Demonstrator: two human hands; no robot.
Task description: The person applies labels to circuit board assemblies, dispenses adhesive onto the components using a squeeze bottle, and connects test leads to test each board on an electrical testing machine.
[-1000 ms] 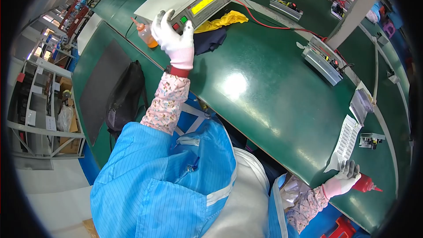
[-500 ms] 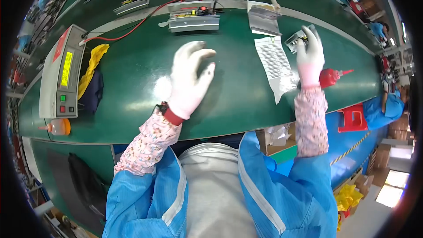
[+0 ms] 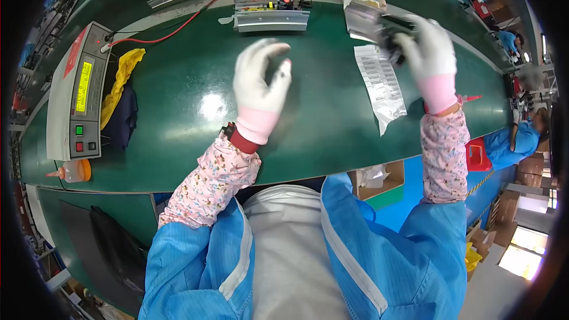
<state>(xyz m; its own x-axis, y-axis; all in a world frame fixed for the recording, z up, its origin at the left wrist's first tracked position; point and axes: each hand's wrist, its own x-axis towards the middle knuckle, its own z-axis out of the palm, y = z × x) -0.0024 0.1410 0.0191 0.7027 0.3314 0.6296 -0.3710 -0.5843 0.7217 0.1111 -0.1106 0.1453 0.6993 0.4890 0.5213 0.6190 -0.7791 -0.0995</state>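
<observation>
My left hand, in a white glove, hovers over the green bench with thumb and fingers apart, holding nothing. At the right, the fingers of my gloved right hand are closed round a dark circuit board unit, smeared by motion. Beneath that unit lies a sheet of printed labels. A flat silvery packet is just left of it. Beyond my left hand stands a metal-cased board with a red knob-like part and wires.
On the left stands a tester with a lit yellow display, beside a yellow cloth and a bottle with an orange cap. A red cable crosses the bench. A red-tipped bottle is partly hidden by my right wrist. Co-workers sit at the far right.
My right hand has lifted the circuit board unit from the bench and shifted it slightly up and left. My left hand stays raised, still open. The view has shifted a little.
</observation>
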